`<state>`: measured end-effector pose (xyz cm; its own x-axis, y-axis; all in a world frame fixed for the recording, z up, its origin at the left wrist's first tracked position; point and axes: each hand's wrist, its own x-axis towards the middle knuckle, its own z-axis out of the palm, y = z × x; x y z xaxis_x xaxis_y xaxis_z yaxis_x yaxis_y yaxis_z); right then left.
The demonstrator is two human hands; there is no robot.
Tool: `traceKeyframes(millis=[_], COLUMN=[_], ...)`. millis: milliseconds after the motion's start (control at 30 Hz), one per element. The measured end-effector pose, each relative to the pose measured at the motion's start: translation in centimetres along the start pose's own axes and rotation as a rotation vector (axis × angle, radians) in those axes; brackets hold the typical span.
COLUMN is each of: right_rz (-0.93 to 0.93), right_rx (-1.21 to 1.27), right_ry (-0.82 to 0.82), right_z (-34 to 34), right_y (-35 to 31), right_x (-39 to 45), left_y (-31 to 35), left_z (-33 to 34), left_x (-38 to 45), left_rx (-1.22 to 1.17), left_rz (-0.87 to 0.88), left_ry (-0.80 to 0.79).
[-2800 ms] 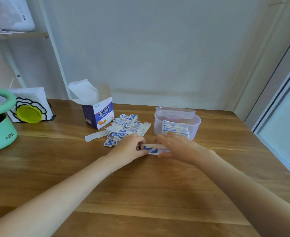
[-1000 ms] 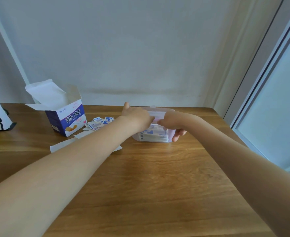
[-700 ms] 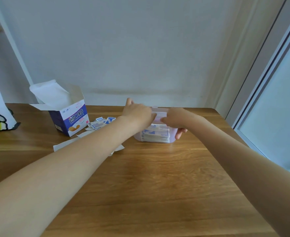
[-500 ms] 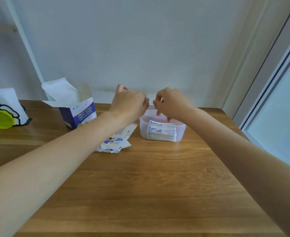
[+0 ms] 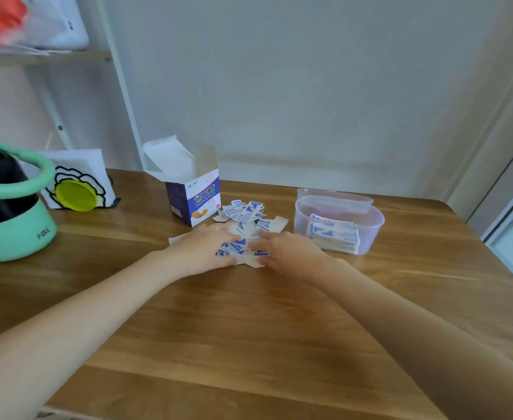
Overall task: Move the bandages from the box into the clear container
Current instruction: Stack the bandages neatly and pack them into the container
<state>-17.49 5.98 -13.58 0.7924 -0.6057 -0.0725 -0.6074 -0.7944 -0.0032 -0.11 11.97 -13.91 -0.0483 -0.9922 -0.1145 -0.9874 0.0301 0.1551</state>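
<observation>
An open blue and white bandage box (image 5: 195,197) stands at the back of the wooden table (image 5: 249,328). A loose pile of blue and white bandages (image 5: 246,212) lies just right of it. My left hand (image 5: 208,250) and my right hand (image 5: 287,251) rest on the near edge of that pile, fingertips facing each other with bandages between them. The clear container (image 5: 371,234) stands to the right of the pile, apart from my hands. A neat stack of bandages (image 5: 334,235) lies inside it.
The container's lid (image 5: 335,197) lies behind it. A mint green pot (image 5: 12,231) with a black inside stands at the left, beside a white card with a yellow disc (image 5: 75,195). A shelf is at the upper left, a door frame at the right.
Both hands have left the container, where they put down a stack of bandages, and have come down on the loose pile to its left. The view has swung back left.
</observation>
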Motion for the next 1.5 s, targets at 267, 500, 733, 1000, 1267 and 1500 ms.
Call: traceKeyframes(millis=[267, 500, 733, 1000, 1267, 1500], right_rz=[0.091, 0.106, 0.15, 0.139, 0.155, 0.359], right_rx=[0.226, 0.343, 0.497, 0.385, 0.529, 1.148], right_ry=[0.082, 0.16, 0.0, -0.015, 0.092, 0.104], right_z=[-0.1, 0.5, -0.1, -0.4, -3.6, -3.6], right_y=[1.5, 0.5, 0.2, 0.0, 2.1, 3.0], right_x=[-2.8, -3.1, -1.8, -1.1, -2.5, -3.7], left_y=[1.4, 1.4, 1.2, 0.7, 1.7, 2.6], left_z=[1.0, 0.2, -0.7, -1.1, -1.8, -2.4], left_x=[-0.7, -1.1, -2.1, -2.9, -2.2, -1.4], left_rx=[0.028, -0.124, -0.135, -0.478, -0.86, -1.075], left_rz=[0.266, 0.091, 0.091, -0.028, -0.2, -0.234], left_ry=[0.173, 0.16, 0.141, 0.236, 0.317, 0.351])
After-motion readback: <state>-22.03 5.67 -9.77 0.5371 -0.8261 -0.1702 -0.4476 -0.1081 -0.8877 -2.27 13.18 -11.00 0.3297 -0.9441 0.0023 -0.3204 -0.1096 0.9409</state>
